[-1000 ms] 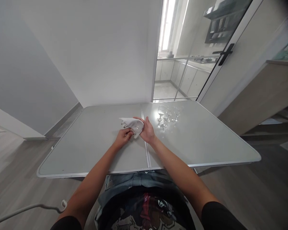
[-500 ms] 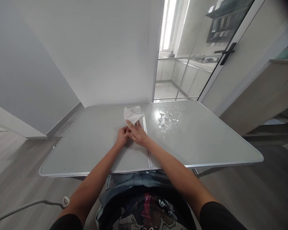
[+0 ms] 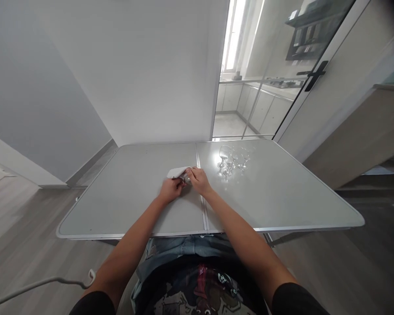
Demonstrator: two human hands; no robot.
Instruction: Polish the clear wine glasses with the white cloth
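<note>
Both hands meet above the middle of the pale table [image 3: 269, 197], left of its centre seam. My left hand [image 3: 171, 190] is closed round the lower part of a small clear glass [image 3: 187, 179]. In my right hand [image 3: 199, 179] a white cloth [image 3: 177, 172] is pinched against the glass's bowl, its free part spreading to the left over my left fingers. The glass is partly hidden by the cloth and fingers. Several clear stemmed glasses [image 3: 228, 169] stand upright in a group to the right of my hands.
A white wall [image 3: 151, 74] rises behind the table's far edge. At the back right is a glass-panelled door with a black handle [image 3: 316, 75]. A pale cable [image 3: 42, 280] crosses the lower left, near my left forearm.
The white cloth has dropped lower and nearer to me. My hands have moved slightly apart, and part of the glass between them now shows. The view has shifted slightly.
</note>
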